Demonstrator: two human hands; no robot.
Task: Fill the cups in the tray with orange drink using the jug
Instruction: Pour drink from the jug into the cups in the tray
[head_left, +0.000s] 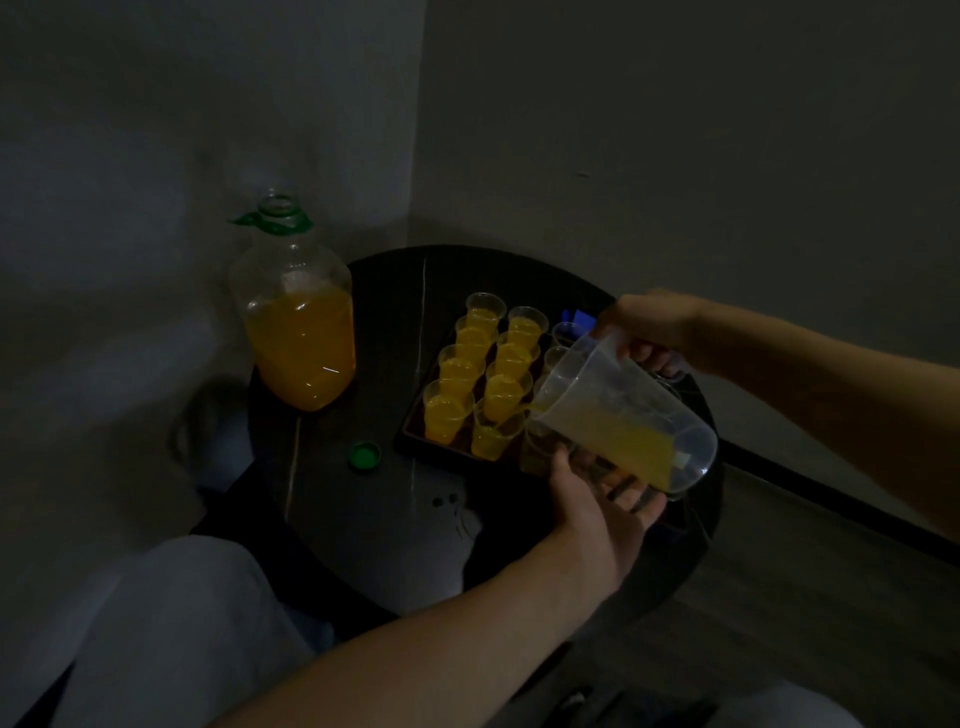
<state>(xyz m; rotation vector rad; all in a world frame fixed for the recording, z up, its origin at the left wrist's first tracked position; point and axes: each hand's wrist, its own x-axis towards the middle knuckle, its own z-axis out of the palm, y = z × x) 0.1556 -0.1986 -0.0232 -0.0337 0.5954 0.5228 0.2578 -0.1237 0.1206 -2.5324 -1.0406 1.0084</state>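
Right hand clasping its handle, left hand spread beneath, the clear plastic jug spouts leftward over a near-row clear cup.

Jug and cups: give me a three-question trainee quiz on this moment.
1. True or false: the big bottle is capped.
2. At the jug, the left hand: A grips the handle; B supports it from below; C is off it.
3. Fill in: the green cap lies on the ____.
Key: 1 false; 2 B; 3 table.
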